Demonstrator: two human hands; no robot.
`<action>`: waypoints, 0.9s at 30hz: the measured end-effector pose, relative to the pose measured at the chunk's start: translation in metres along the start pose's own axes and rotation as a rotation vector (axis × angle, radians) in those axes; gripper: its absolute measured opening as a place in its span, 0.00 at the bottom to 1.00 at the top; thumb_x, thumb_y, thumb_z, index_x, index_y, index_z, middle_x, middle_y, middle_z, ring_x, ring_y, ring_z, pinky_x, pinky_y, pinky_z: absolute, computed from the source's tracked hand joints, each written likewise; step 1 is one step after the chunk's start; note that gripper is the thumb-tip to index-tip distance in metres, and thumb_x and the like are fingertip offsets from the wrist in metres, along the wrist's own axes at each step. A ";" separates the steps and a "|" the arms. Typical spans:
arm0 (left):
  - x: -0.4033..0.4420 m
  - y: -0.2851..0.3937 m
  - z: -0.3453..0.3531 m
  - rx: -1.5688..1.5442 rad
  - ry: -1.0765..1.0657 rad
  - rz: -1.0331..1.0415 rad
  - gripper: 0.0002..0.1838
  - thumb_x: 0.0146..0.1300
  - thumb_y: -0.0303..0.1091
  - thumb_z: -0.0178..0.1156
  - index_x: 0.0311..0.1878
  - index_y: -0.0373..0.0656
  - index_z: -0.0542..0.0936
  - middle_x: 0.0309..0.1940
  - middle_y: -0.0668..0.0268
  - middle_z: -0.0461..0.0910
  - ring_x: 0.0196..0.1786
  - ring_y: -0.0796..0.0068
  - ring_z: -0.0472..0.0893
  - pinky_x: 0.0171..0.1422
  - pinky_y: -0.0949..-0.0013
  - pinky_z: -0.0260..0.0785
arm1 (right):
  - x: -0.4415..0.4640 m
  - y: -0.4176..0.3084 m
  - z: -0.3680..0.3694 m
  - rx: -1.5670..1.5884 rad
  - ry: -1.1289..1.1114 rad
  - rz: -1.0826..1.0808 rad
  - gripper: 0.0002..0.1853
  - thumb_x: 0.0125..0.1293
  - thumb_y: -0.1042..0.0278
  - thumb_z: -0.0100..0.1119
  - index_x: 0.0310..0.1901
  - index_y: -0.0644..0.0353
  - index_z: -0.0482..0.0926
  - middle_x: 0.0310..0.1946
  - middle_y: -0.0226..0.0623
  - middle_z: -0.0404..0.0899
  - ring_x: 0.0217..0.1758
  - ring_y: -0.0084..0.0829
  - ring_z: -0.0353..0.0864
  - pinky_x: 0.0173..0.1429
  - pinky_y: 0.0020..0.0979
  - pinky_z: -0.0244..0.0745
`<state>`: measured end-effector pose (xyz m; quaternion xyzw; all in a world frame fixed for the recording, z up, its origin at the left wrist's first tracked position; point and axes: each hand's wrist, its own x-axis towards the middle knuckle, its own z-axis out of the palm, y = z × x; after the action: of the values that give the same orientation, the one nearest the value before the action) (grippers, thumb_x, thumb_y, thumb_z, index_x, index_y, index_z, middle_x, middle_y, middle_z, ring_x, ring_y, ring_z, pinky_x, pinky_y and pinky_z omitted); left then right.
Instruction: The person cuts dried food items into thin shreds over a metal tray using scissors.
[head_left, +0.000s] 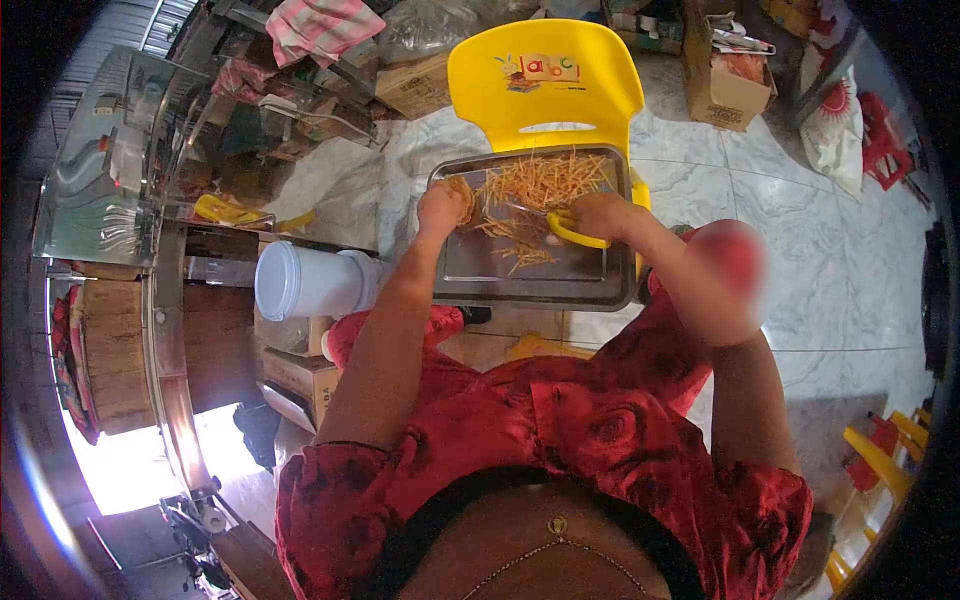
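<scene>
A dark rectangular tray (pixel 580 290) rests on the seat of a yellow chair, a heap of thin orange-brown strips (pixel 548 182) spread over it. Over the tray's left side, my left hand (pixel 440 210) is closed on a tan bundle (pixel 462 196) that looks like the same strips. My right hand (pixel 602 217), at the right side of the tray, is closed on yellow-handled scissors (pixel 578 236). The blades point left into the strips, and part of them is hidden there. A gap separates the two hands.
Behind the tray rises the yellow chair's backrest (pixel 545 80). A white bucket (pixel 300 282) lies beside my left forearm. Cardboard boxes (pixel 735 95) stand at the back, and a glass-sided cabinet (pixel 120 160) is at the left. Yellow chair parts (pixel 880 462) show at the lower right.
</scene>
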<state>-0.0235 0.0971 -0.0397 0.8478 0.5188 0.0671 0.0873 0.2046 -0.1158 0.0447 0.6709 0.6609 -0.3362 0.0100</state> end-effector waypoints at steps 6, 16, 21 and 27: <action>-0.005 -0.003 -0.008 -0.139 0.072 0.203 0.13 0.52 0.33 0.49 0.38 0.36 0.75 0.30 0.49 0.78 0.38 0.49 0.77 0.44 0.54 0.68 | 0.019 0.013 0.020 0.048 0.076 -0.001 0.35 0.52 0.33 0.47 0.36 0.65 0.79 0.38 0.50 0.78 0.43 0.47 0.77 0.47 0.41 0.70; -0.023 0.019 -0.020 -0.111 0.200 0.140 0.13 0.51 0.36 0.56 0.38 0.40 0.73 0.36 0.50 0.75 0.42 0.50 0.75 0.44 0.56 0.68 | 0.012 0.001 0.018 0.053 0.079 -0.043 0.30 0.57 0.37 0.43 0.38 0.61 0.78 0.33 0.52 0.77 0.40 0.49 0.77 0.44 0.43 0.70; -0.012 0.000 -0.015 -0.090 0.177 0.097 0.21 0.48 0.39 0.61 0.43 0.40 0.69 0.38 0.50 0.75 0.42 0.51 0.76 0.44 0.56 0.68 | 0.033 0.003 0.030 0.124 0.133 -0.059 0.32 0.55 0.32 0.46 0.39 0.57 0.78 0.32 0.52 0.77 0.39 0.50 0.76 0.43 0.42 0.69; -0.019 -0.020 -0.055 -0.314 0.309 0.018 0.19 0.52 0.30 0.57 0.47 0.38 0.67 0.34 0.50 0.78 0.34 0.53 0.79 0.37 0.60 0.71 | 0.030 -0.006 0.024 0.283 0.121 -0.100 0.37 0.51 0.29 0.46 0.38 0.63 0.78 0.33 0.53 0.78 0.38 0.49 0.77 0.42 0.43 0.71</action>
<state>-0.0606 0.0931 0.0091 0.8080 0.5016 0.2771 0.1369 0.1853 -0.0994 0.0143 0.6510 0.6387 -0.3852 -0.1409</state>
